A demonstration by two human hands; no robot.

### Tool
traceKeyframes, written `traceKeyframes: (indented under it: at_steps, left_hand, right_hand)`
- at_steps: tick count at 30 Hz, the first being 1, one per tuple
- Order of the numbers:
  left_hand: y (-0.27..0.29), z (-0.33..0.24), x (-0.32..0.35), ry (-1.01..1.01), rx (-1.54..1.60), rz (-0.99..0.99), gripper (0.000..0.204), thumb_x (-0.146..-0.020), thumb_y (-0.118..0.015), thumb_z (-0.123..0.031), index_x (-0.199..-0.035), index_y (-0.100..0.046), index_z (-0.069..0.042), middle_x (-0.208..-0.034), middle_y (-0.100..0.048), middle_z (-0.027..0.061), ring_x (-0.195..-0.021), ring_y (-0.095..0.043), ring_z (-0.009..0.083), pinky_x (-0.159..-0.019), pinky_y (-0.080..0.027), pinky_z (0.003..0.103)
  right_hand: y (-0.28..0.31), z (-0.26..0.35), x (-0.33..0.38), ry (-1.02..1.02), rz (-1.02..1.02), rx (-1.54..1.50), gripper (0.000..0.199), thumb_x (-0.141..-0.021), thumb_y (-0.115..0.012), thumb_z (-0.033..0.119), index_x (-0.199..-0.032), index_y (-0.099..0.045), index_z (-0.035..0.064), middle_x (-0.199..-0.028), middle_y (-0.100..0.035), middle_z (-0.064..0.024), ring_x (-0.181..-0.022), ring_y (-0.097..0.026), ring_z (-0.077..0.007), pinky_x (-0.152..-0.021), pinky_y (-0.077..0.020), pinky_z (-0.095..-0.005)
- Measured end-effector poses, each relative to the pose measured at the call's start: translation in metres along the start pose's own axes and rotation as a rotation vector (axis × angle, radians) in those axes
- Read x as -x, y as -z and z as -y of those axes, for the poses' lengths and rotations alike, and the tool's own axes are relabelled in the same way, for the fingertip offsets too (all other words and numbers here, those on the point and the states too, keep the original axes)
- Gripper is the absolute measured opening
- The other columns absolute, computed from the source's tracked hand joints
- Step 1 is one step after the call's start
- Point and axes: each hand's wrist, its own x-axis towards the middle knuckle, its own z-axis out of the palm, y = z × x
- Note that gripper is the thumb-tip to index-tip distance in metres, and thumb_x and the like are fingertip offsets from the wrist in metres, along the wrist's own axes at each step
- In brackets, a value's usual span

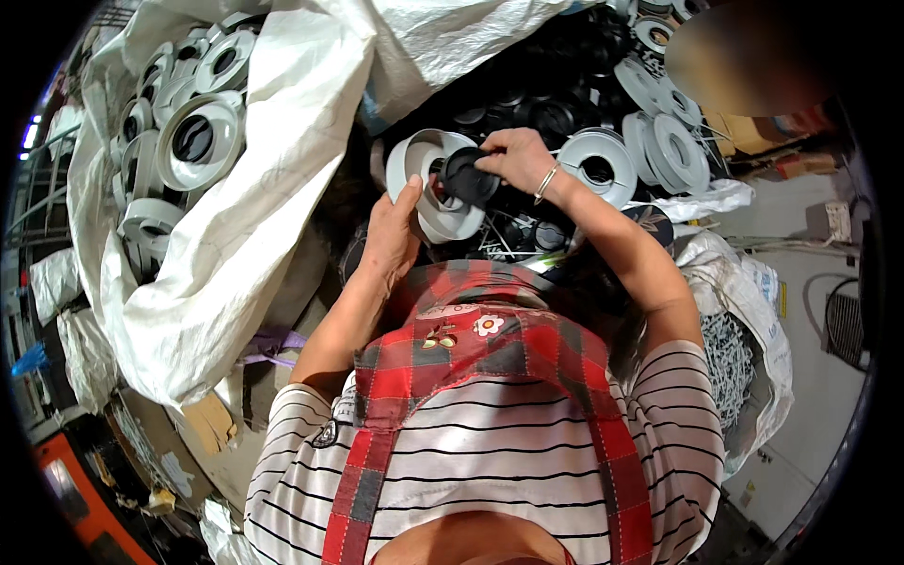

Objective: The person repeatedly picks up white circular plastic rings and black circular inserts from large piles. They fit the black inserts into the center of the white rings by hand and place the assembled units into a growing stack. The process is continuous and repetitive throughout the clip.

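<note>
My left hand grips the near left rim of a light grey plastic ring, thumb on top, and holds it tilted. A round black plastic disc is pinched in my right hand, at the ring's right side, partly over its central hole. The tips of my left fingers are hidden behind the ring. Just right of my right hand lies another grey ring with a black centre. Below my hands are thin white rods among black parts.
A big white woven sack on the left holds several grey rings. Black plastic parts are heaped ahead. More grey rings stand at the far right, near a person's blurred head. A sack of small metal pieces sits right.
</note>
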Motion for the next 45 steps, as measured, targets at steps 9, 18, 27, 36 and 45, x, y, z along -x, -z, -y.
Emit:
traceKeyframes:
  at_steps: [9,18,27,36,45]
  left_hand:
    - [-0.004,-0.003,0.004,0.093,-0.027,0.122,0.041,-0.094,-0.054,-0.028,-0.120,-0.049,0.003,-0.109,-0.060,0.0111,-0.093,-0.061,0.0181,-0.082,-0.051,0.034]
    - [0.001,-0.025,0.006,0.295,-0.126,0.149,0.043,-0.093,-0.054,-0.032,-0.116,-0.052,0.004,-0.104,-0.063,0.0107,-0.089,-0.063,0.0184,-0.077,-0.053,0.034]
    - [-0.010,-0.033,0.017,0.191,-0.138,0.130,0.039,-0.093,-0.055,-0.031,-0.115,-0.054,0.001,-0.100,-0.064,0.0078,-0.086,-0.064,0.0171,-0.076,-0.054,0.034]
    - [-0.035,-0.207,0.029,-1.610,-1.161,-0.305,0.059,-0.079,-0.075,-0.023,-0.122,-0.046,0.004,-0.119,-0.055,0.0142,-0.108,-0.051,0.0202,-0.095,-0.038,0.033]
    - [-0.022,-0.068,0.000,-0.344,-0.650,0.145,0.047,-0.088,-0.063,-0.014,-0.129,-0.048,0.001,-0.123,-0.057,0.0101,-0.114,-0.053,0.0194,-0.098,-0.039,0.030]
  right_hand:
    - [0.002,0.040,0.036,0.305,0.220,0.377,0.081,-0.063,-0.080,0.030,-0.126,-0.038,-0.0003,-0.107,-0.047,-0.0248,-0.102,-0.050,-0.0403,-0.088,-0.0450,-0.0401]
    - [0.007,0.060,0.043,0.817,0.298,0.795,0.064,-0.062,-0.072,0.011,-0.118,-0.042,-0.0018,-0.107,-0.047,-0.0131,-0.101,-0.048,-0.0293,-0.081,-0.0503,-0.0340]
    - [-0.012,0.054,0.049,0.513,0.069,0.383,0.067,-0.063,-0.080,0.019,-0.117,-0.047,-0.0017,-0.103,-0.055,-0.0144,-0.098,-0.054,-0.0287,-0.079,-0.0500,-0.0314]
    - [-0.032,-0.048,-0.045,-0.219,-0.023,0.390,0.060,-0.083,-0.057,0.051,-0.099,-0.062,-0.0067,-0.094,-0.065,-0.0240,-0.087,-0.065,-0.0341,-0.078,-0.0514,-0.0374]
    - [-0.044,-0.039,-0.025,-0.412,0.043,0.310,0.048,-0.067,-0.068,0.031,-0.107,-0.063,0.0034,-0.100,-0.065,-0.0220,-0.096,-0.061,-0.0382,-0.084,-0.0491,-0.0401]
